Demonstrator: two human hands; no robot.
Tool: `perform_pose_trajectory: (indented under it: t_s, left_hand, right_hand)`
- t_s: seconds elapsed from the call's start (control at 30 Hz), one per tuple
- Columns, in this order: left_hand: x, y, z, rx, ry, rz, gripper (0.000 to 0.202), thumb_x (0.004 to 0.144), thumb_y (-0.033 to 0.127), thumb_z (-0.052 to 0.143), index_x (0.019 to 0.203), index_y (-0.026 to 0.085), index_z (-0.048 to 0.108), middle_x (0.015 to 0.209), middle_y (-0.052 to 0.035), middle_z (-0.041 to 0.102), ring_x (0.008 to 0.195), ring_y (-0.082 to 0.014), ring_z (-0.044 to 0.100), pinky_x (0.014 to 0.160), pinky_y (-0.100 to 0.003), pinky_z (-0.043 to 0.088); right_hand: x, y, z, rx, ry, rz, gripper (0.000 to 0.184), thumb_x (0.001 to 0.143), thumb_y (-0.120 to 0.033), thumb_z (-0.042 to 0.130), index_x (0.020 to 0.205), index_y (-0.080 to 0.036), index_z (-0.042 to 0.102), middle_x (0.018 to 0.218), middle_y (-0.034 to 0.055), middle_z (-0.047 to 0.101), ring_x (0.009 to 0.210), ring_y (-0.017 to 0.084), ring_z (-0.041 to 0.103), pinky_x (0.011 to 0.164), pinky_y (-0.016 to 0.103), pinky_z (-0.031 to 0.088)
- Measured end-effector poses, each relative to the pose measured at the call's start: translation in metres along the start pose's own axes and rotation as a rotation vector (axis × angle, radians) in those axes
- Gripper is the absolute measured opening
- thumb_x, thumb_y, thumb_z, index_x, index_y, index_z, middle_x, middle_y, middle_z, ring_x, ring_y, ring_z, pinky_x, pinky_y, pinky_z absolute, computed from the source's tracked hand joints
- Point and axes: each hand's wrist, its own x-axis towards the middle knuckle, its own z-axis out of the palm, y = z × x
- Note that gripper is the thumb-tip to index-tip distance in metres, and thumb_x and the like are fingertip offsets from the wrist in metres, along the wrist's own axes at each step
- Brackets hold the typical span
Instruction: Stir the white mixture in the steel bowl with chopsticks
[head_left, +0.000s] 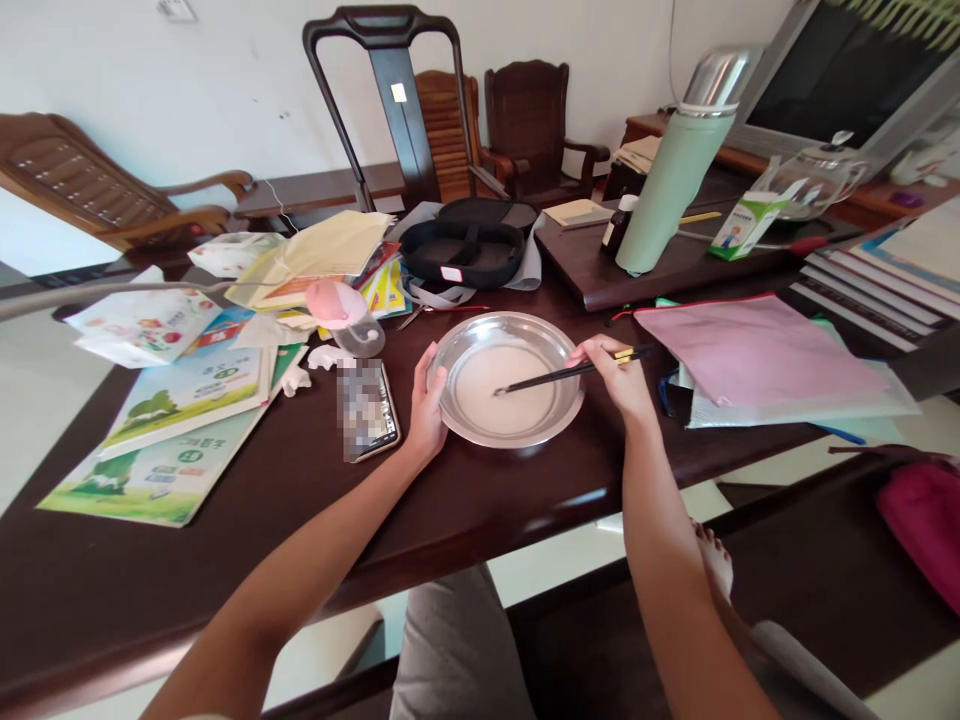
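A shallow round metal bowl (562,425) stands on the dark table, with a milky white liquid (495,400) in it. My left hand (430,405) grips the bowl's left rim, thumb near the edge and fingers along the outer side. In my right hand (613,375) is a pair of black chopsticks (547,378) with gold-coloured bands. They slant down to the left over the bowl's right rim, and their tips are in the liquid near the bowl's middle. A phone (384,420), its screen partly blurred, lies just left of my left hand.
Booklets (150,470), crumpled tissues (296,378) and a pink-topped object (337,305) lie left. Behind the bowl is an open black case (465,250). A pink zip folder (757,345) lies right; a green thermos (675,190) stands behind it. The table's front edge (450,545) runs before me.
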Motion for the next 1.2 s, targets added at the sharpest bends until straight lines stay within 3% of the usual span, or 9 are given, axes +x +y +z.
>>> perform_pose_trajectory:
  t_s: [0.1,0.2,0.4,0.57,0.67,0.77,0.97,1.07,1.2]
  left_hand:
    - [0.0001,-0.0003,-0.0003,-0.001,-0.002,0.004,0.079,0.079,0.076,0.096,0.143,0.033,0.076,0.165,-0.0096,0.070,0.156,-0.0374,0.063,0.129,-0.052,0.054]
    - [0.0000,-0.0005,-0.0001,-0.005,-0.009,0.007,0.079,0.080,0.075,0.095,0.144,0.033,0.075,0.159,-0.0095,0.073,0.151,-0.0368,0.067,0.126,-0.051,0.056]
    - [0.0002,-0.0014,0.0008,-0.013,0.010,0.007,0.082,0.078,0.076,0.097,0.143,0.033,0.075,0.159,-0.0099,0.074,0.149,-0.0369,0.068,0.124,-0.050,0.058]
    - [0.0000,-0.0008,0.0013,-0.026,0.011,0.002,0.083,0.077,0.076,0.097,0.143,0.033,0.074,0.155,-0.0102,0.076,0.149,-0.0378,0.069,0.125,-0.052,0.057]
    - [-0.0003,-0.0006,0.0010,-0.016,0.006,0.002,0.081,0.078,0.075,0.097,0.144,0.033,0.074,0.158,-0.0105,0.074,0.151,-0.0383,0.067,0.126,-0.052,0.056]
    - [-0.0003,-0.0010,0.0008,-0.022,0.008,-0.004,0.081,0.079,0.074,0.097,0.145,0.033,0.074,0.162,-0.0104,0.071,0.154,-0.0380,0.065,0.128,-0.053,0.054]
    - [-0.0001,-0.0006,0.0002,-0.016,0.002,-0.005,0.081,0.079,0.075,0.097,0.144,0.033,0.074,0.159,-0.0103,0.073,0.152,-0.0381,0.066,0.126,-0.052,0.056]
    - [0.0005,-0.0018,-0.0010,-0.011,-0.008,0.002,0.080,0.080,0.075,0.096,0.144,0.033,0.074,0.162,-0.0105,0.072,0.153,-0.0381,0.065,0.127,-0.052,0.055]
    - [0.0012,-0.0040,-0.0019,0.000,-0.021,0.011,0.081,0.083,0.075,0.093,0.149,0.032,0.071,0.165,-0.0116,0.069,0.156,-0.0376,0.063,0.130,-0.053,0.053]
  right_hand:
    - [0.0006,0.0007,-0.0008,-0.022,0.070,-0.030,0.057,0.091,-0.083,0.075,0.077,-0.027,0.079,0.071,0.0025,0.080,0.078,0.027,0.082,0.086,0.042,0.066]
    - [0.0005,0.0011,-0.0027,0.028,0.167,-0.015,0.058,0.093,-0.082,0.073,0.075,-0.027,0.077,0.060,0.0000,0.073,0.065,0.025,0.077,0.077,0.041,0.065]
    - [-0.0007,-0.0027,-0.0002,-0.032,-0.005,-0.036,0.059,0.091,-0.084,0.075,0.074,-0.027,0.078,0.073,0.0028,0.081,0.081,0.027,0.083,0.085,0.042,0.066]
    - [0.0009,0.0014,-0.0035,0.022,0.196,-0.028,0.059,0.093,-0.083,0.072,0.073,-0.027,0.075,0.060,0.0003,0.073,0.063,0.025,0.077,0.074,0.040,0.064]
    - [-0.0004,0.0000,-0.0025,0.039,0.085,0.004,0.060,0.091,-0.084,0.074,0.074,-0.027,0.076,0.059,0.0004,0.072,0.062,0.025,0.077,0.071,0.040,0.064]
    - [-0.0009,-0.0023,-0.0004,-0.006,-0.032,-0.008,0.058,0.090,-0.084,0.076,0.075,-0.027,0.078,0.071,0.0026,0.081,0.079,0.028,0.083,0.083,0.042,0.067]
    - [0.0012,0.0030,-0.0038,0.029,0.174,0.002,0.058,0.093,-0.082,0.073,0.074,-0.027,0.076,0.060,0.0003,0.074,0.065,0.026,0.079,0.077,0.042,0.067]
    - [-0.0003,0.0017,-0.0021,0.054,0.052,0.032,0.060,0.090,-0.085,0.074,0.075,-0.027,0.078,0.059,0.0008,0.074,0.062,0.026,0.077,0.071,0.041,0.066]
    - [-0.0002,-0.0012,-0.0002,-0.004,-0.002,0.003,0.059,0.089,-0.085,0.076,0.077,-0.027,0.080,0.072,0.0024,0.081,0.076,0.026,0.082,0.083,0.042,0.068]
